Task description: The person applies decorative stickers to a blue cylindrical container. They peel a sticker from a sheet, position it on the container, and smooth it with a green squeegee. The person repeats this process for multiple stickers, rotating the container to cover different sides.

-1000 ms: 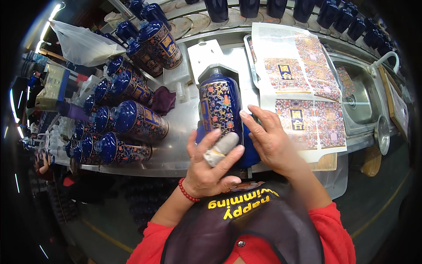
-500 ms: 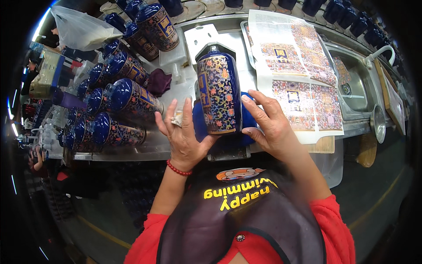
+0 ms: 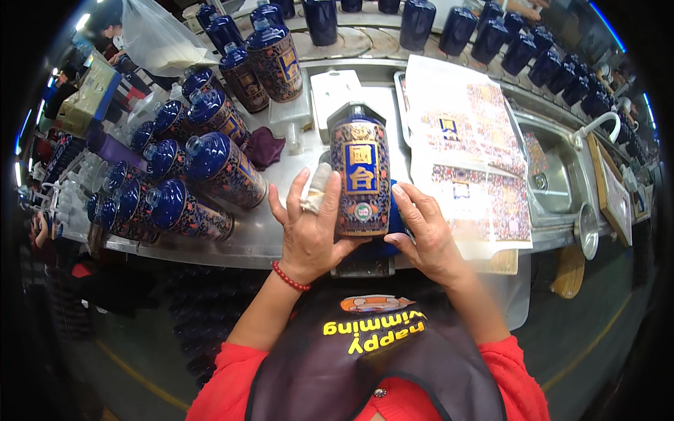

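A dark blue ceramic bottle (image 3: 361, 147) with a floral wrap lies on its stand in front of me, its neck pointing away. Its gold-framed blue label panel faces up. My left hand (image 3: 307, 235) is shut on the bottle's left side near the base, index finger along it and thumb at the bottom edge; a whitish wrap covers one finger. From the right, my right hand (image 3: 430, 242) grips the lower side with fingertips and thumb. Blue padding (image 3: 398, 221) shows beside the bottle; the rest of the stand is mostly hidden.
Several patterned bottles (image 3: 225, 168) crowd the left of the metal counter, near a purple cloth (image 3: 265, 149). On the right lie printed floral sheets (image 3: 467, 154), beside a sink (image 3: 554, 186) with a white faucet (image 3: 604, 123). Plain blue bottles (image 3: 418, 24) line the back conveyor.
The bottle has turned about its length: its label panel, formerly at the left side, now faces up. Both hands stay at its lower sides. The view has shifted slightly.
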A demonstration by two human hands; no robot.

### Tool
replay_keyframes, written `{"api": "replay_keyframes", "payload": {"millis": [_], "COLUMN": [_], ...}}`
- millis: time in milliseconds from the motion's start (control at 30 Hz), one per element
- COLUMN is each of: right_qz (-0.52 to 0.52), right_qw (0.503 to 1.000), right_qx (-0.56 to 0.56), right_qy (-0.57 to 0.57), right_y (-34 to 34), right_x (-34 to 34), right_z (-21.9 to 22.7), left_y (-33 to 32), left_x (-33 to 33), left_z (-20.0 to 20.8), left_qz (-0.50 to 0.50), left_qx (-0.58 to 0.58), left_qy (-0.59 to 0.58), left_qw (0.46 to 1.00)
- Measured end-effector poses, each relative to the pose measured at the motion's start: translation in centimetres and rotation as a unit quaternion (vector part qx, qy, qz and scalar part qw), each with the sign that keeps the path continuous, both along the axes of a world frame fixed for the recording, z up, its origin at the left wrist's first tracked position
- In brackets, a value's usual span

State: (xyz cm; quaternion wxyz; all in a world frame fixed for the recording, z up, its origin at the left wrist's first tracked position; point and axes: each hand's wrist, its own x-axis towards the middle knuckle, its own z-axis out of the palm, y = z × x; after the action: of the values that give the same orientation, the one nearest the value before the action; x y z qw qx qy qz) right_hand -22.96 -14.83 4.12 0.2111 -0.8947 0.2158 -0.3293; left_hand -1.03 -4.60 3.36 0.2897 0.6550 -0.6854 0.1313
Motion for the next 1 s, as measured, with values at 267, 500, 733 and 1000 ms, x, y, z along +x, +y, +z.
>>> {"api": "replay_keyframes", "payload": {"millis": [267,500,733,1000], "right_qz": [-0.004,0.007,0.011,0.024], "right_qw": [0.999,0.993,0.993,0.992], "right_qx": [0.048,0.113,0.115,0.118], "right_qy": [0.002,0.011,0.025,0.025], "right_y": [-3.7,-6.2,-6.6,-7.0], "right_x": [2.2,4.0,4.2,4.4], "right_z": [1.5,1.9,2.0,2.4], "left_y": [-3.2,-6.8,-6.6,-6.8], "left_x": [2.9,3.7,3.7,3.7], "left_z": [0.7,0.9,1.0,1.8], "left_qz": [-0.087,-0.085,-0.072,-0.076], "left_qx": [0.02,0.013,0.043,0.039], "left_qy": [0.202,0.206,0.194,0.168], "left_qw": [0.975,0.975,0.977,0.982]}}
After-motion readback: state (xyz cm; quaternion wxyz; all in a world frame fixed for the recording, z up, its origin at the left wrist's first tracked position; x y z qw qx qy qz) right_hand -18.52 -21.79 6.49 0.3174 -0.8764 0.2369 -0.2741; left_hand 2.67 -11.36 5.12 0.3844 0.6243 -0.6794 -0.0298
